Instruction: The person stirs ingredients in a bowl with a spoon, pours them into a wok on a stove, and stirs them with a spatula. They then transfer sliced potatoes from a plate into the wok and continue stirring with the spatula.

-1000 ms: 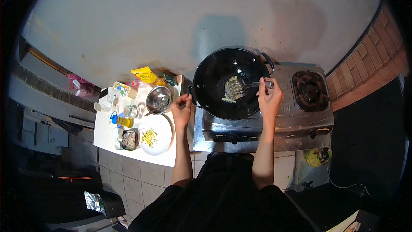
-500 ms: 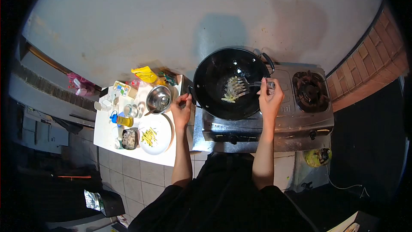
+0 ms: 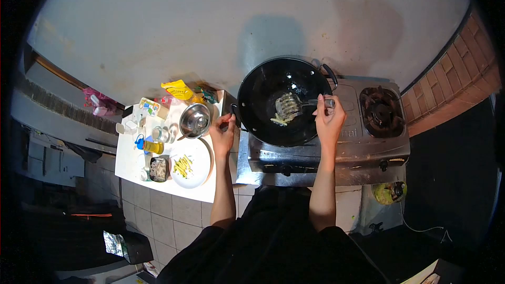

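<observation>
A black two-handled wok (image 3: 263,87) sits on the left burner of the gas stove. My right hand (image 3: 330,121) is closed around the handle of a slotted metal turner (image 3: 288,106), whose head rests among pale food pieces (image 3: 281,120) at the bottom of the wok. At the wok's left side, my left hand (image 3: 223,134) has its fingers closed at the left loop handle (image 3: 235,114). Close by the left hand is a steel bowl (image 3: 195,121) with a utensil handle over its rim.
On the white table (image 3: 126,160) at left stand a white plate (image 3: 197,176) with yellow-green strips, an oil bottle (image 3: 152,147), a dark square container (image 3: 159,170), jars and a yellow packet (image 3: 177,90). A second burner (image 3: 380,113) is at right, beside a brick edge (image 3: 447,81).
The turner's head has shifted slightly left and up over the food, and my right hand has moved a little left with it. My left hand stays at the wok handle.
</observation>
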Demonstrator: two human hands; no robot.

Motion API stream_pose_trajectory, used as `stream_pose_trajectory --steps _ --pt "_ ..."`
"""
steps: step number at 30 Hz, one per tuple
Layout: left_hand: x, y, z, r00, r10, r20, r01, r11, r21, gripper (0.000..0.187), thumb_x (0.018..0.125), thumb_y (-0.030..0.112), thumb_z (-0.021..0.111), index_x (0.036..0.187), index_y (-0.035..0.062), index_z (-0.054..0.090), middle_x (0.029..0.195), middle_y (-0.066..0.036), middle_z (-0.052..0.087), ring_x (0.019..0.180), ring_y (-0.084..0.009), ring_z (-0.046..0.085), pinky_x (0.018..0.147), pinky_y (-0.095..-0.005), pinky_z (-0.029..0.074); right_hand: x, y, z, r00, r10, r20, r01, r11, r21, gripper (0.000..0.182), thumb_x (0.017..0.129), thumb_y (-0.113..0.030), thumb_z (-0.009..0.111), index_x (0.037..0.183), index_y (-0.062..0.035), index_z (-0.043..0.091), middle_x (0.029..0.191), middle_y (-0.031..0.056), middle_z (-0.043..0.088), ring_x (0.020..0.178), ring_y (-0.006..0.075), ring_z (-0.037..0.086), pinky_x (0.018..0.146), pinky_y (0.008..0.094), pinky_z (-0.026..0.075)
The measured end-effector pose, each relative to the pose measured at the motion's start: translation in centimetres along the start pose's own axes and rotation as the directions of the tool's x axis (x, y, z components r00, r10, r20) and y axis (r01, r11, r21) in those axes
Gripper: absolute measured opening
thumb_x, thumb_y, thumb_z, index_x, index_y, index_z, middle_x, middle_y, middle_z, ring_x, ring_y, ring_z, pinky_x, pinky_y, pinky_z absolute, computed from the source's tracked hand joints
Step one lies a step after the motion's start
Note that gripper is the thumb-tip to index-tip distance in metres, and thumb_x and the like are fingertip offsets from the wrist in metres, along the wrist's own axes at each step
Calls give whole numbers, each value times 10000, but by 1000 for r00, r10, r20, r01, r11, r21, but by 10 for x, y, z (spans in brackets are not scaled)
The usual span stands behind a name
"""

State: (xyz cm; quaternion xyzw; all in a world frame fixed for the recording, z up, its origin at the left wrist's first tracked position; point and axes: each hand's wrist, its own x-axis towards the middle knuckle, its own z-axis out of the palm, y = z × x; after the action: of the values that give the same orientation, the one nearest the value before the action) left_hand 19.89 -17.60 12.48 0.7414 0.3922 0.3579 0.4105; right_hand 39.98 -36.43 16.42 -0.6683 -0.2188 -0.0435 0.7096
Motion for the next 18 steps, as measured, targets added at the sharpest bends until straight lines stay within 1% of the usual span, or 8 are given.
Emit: stream_pose_trajectory --steps 7,9,16,18 --pt "0 3 -1 1000 -6 8 6 1000 10 243 872 164 637 947 -66 652 826 -95 666 770 -130 599 728 -268 462 1 1 -2 1000 -17 15 17 1000 -4 140 879 -68 598 803 38 548 601 63 575 489 79 544 449 228 404" --pt "-1 7 0 999 -50 7 50 999 7 236 873 160 636 951 -62 653 833 -91 667 772 -127 598 729 -266 462 2 3 -3 1000 -4 12 4 1000 21 141 877 -66 600 799 39 548 595 58 570 484 76 540 446 226 396" --pt "1 -1 -1 999 -46 28 47 998 -32 241 876 161 635 973 -59 649 831 -79 660 770 -117 585 724 -262 455 2 -1 -6 999 9 30 -9 1000 15 146 876 -67 605 795 39 545 583 47 557 481 67 524 445 222 391" --pt "0 1 -2 999 -27 30 26 1000 4 244 878 160 633 977 -62 646 834 -77 657 782 -113 578 728 -260 451 2 -2 -7 999 1 46 -3 1000 29 147 876 -67 606 795 39 543 589 43 554 483 62 516 443 220 384"
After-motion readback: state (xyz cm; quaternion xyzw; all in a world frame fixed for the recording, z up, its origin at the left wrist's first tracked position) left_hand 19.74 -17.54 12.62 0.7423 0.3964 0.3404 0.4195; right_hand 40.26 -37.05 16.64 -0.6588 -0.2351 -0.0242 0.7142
